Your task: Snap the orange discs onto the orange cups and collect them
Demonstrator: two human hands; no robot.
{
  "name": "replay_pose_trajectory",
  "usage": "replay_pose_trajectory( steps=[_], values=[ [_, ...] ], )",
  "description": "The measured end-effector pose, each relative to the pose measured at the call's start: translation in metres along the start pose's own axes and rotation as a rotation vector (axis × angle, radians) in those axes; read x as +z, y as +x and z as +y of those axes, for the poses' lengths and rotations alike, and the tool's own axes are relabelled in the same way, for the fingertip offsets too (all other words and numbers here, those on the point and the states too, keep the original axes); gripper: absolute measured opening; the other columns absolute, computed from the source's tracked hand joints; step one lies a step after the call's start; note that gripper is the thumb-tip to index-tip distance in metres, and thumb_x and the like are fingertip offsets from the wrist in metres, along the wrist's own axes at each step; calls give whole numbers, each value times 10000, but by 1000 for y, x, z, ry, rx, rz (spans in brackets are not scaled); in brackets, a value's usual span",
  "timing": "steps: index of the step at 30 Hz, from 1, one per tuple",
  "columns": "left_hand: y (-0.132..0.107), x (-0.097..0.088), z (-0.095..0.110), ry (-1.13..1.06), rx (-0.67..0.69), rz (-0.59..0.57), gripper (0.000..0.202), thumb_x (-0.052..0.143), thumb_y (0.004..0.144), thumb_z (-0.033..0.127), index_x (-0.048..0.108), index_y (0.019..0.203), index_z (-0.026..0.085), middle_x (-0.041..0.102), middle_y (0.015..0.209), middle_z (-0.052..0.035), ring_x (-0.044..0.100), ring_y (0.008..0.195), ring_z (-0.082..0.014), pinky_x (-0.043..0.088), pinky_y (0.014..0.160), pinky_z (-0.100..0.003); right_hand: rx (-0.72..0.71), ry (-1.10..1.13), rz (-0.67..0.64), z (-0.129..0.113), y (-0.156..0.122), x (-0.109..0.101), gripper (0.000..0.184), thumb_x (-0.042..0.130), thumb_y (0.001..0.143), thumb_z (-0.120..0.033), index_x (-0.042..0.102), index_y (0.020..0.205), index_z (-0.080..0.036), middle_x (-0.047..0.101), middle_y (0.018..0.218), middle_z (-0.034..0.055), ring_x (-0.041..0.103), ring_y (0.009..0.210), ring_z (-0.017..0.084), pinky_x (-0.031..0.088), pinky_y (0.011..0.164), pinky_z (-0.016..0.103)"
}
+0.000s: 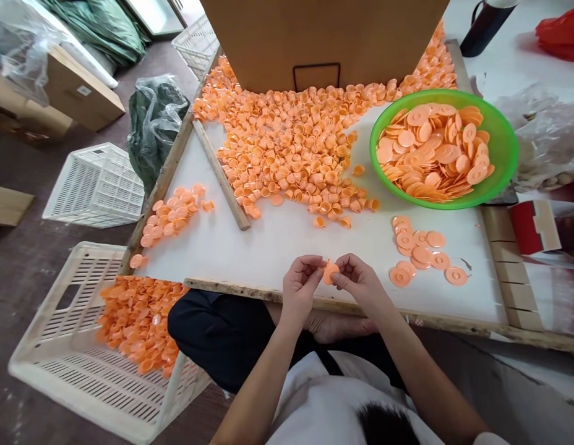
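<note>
My left hand (302,283) and my right hand (359,281) meet at the near edge of the white board (287,241). Both pinch one small orange plastic piece (331,272) between their fingertips. A large heap of small orange caps (287,148) covers the far part of the board. A green bowl (503,148) at the right is full of flat orange discs (433,151). Several loose orange discs (421,250) lie on the board just right of my right hand.
A cardboard box (324,37) stands behind the heap. A wooden stick (221,175) lies at the left, with a small group of orange pieces (173,213) beyond it. A white crate (83,364) with orange pieces sits on the floor left; another white crate (96,185) lies further back.
</note>
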State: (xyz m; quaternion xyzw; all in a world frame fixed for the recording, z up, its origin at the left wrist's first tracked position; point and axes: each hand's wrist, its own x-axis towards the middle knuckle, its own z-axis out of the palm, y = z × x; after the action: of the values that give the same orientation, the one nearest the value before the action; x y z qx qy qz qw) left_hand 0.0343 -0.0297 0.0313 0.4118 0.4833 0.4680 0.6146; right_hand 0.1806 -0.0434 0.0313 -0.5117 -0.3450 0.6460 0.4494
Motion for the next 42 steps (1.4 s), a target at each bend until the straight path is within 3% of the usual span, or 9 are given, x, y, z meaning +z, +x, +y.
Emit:
replay_pose_trajectory(
  steps=[2, 7, 11, 14, 17, 22, 29, 35, 42],
  values=[
    [0, -1, 0, 27, 9, -28, 180, 684, 819, 224, 647, 992, 195, 682, 913, -44, 651, 885, -153, 523, 822, -285, -2, 11, 1, 3, 0, -3, 223, 698, 776, -381, 566, 859, -221, 624, 781, -8, 595, 723, 138, 495, 641, 271],
    [-1, 2, 3, 12, 28, -60, 229, 671, 836, 221, 622, 1058, 202, 668, 928, -39, 650, 884, -150, 529, 811, -280, -65, -10, -56, 4, -3, -5, 317, 647, 835, -341, 600, 1135, -251, 658, 1134, 45, 642, 928, 163, 537, 814, 317],
    [-8, 7, 5, 103, 91, -28, 271, 596, 899, 242, 565, 1169, 232, 623, 1125, -67, 639, 923, -149, 533, 829, -293, -156, -23, -44, 6, -3, 0, 278, 616, 877, -314, 597, 1152, -273, 679, 1069, 30, 649, 961, 168, 545, 846, 319],
    [-13, 7, 5, 226, 208, 26, 286, 519, 946, 272, 547, 1229, 236, 579, 1207, -89, 594, 1074, -184, 495, 957, -354, -240, -127, -5, 6, -3, 2, 269, 605, 894, -295, 588, 1161, -275, 668, 1061, 34, 649, 927, 164, 548, 829, 315],
    [-12, 2, 9, 360, 263, 25, 320, 567, 921, 271, 568, 1240, 239, 543, 1273, -98, 505, 1235, -230, 421, 1065, -413, -321, -243, 23, 3, -4, 1, 272, 605, 898, -277, 588, 1170, -278, 648, 1052, 35, 638, 935, 167, 539, 849, 322],
    [-9, -7, 17, 349, 219, -191, 285, 559, 924, 252, 608, 1205, 228, 612, 1130, -86, 616, 1045, -197, 519, 919, -350, -389, -312, 14, -2, -11, -2, 285, 609, 894, -246, 577, 1173, -291, 641, 1042, 25, 635, 922, 165, 542, 825, 316],
    [-18, 0, 19, 470, 355, -107, 212, 513, 939, 225, 614, 1125, 219, 613, 996, -59, 614, 922, -174, 520, 817, -310, -539, -444, 92, 3, -20, 6, 256, 541, 918, -224, 553, 1168, -279, 628, 982, 32, 625, 868, 172, 535, 781, 331],
    [-19, 1, 19, 438, 328, -159, 219, 521, 934, 209, 597, 1139, 220, 589, 1032, -64, 593, 962, -179, 507, 852, -324, -436, -189, 57, 4, -21, 8, 316, 624, 878, -277, 544, 1184, -273, 635, 994, 32, 627, 900, 173, 535, 808, 321],
    [-19, 3, 11, 392, 254, -133, 165, 546, 921, 232, 604, 1072, 201, 598, 981, -64, 595, 926, -186, 496, 823, -319, -322, -101, 94, 3, -17, 7, 136, 636, 869, -311, 602, 978, -239, 648, 854, 16, 616, 788, 166, 510, 715, 303]
  ],
)
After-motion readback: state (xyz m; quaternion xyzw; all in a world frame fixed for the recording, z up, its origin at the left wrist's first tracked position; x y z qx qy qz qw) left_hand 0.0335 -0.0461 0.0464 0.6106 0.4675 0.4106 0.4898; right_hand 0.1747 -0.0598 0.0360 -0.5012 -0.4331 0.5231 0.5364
